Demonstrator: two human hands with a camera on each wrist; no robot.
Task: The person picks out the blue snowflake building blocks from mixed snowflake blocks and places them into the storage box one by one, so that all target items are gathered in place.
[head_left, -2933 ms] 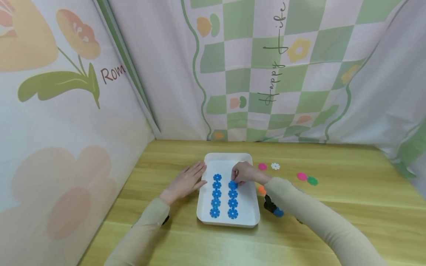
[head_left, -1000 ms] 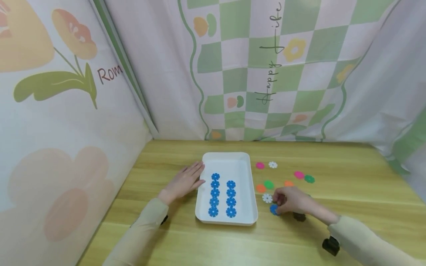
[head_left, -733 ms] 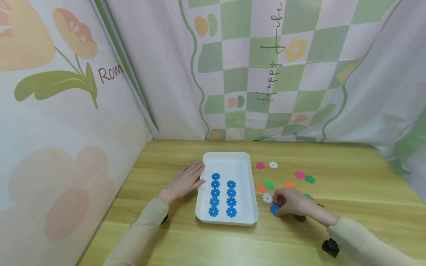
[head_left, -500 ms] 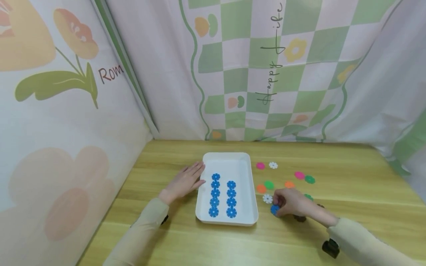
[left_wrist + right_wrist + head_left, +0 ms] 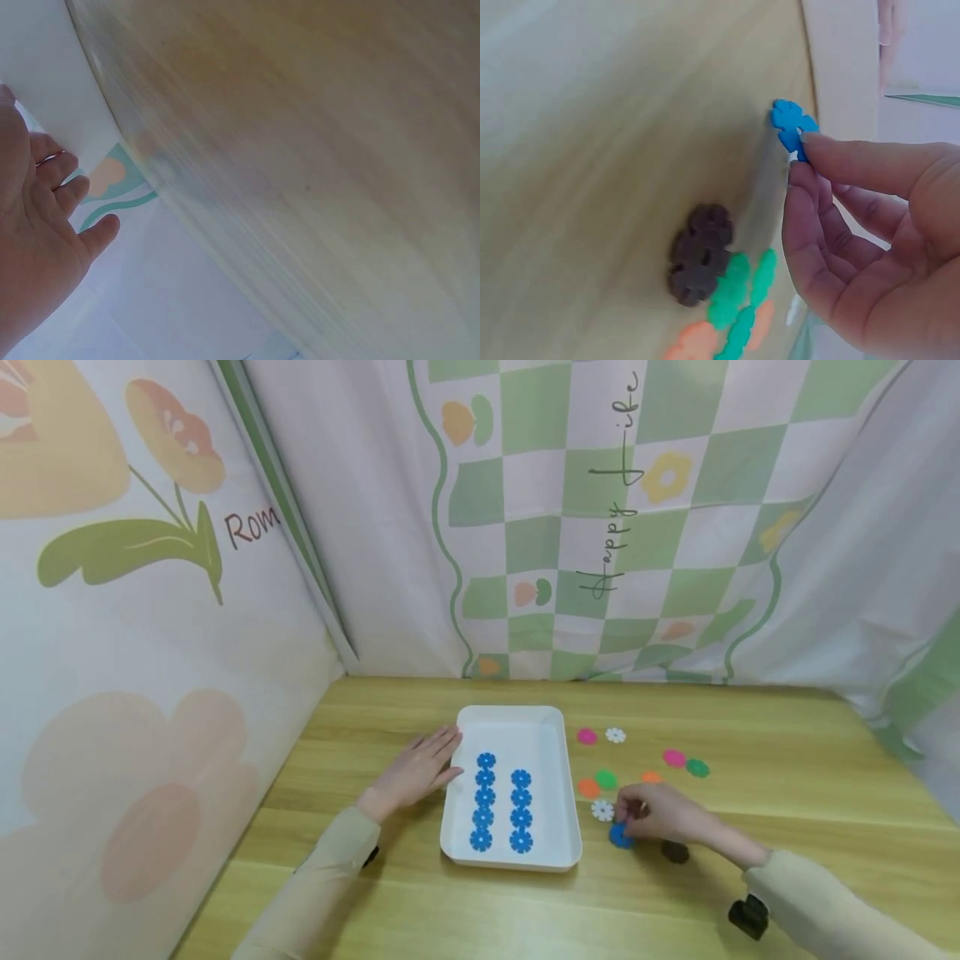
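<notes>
A white tray [image 5: 551, 739] stands on the wooden table, with two columns of blue snowflake discs [image 5: 482, 817] linked edge to edge inside. The left column reaches one disc farther back than the right column. My left hand [image 5: 415, 772] rests with straight fingers on the tray's left rim. To the right of the tray, my right hand [image 5: 663, 814] pinches a single blue snowflake disc [image 5: 789, 120] between thumb and fingertips, close to the tabletop. Part of that disc is hidden by the fingertips.
Loose snowflake discs lie right of the tray: white [image 5: 602, 811], orange [image 5: 588, 788], light green [image 5: 606, 779], pink [image 5: 587, 737], another white [image 5: 615, 736], dark green [image 5: 697, 768]. A brown disc [image 5: 701, 255] lies beside my right hand. A patterned curtain [image 5: 592, 552] hangs behind the table.
From the right column inside the tray, my right hand has moved right to the blue disc on the table. Over the last second it has barely shifted. My left hand has stayed at the rim.
</notes>
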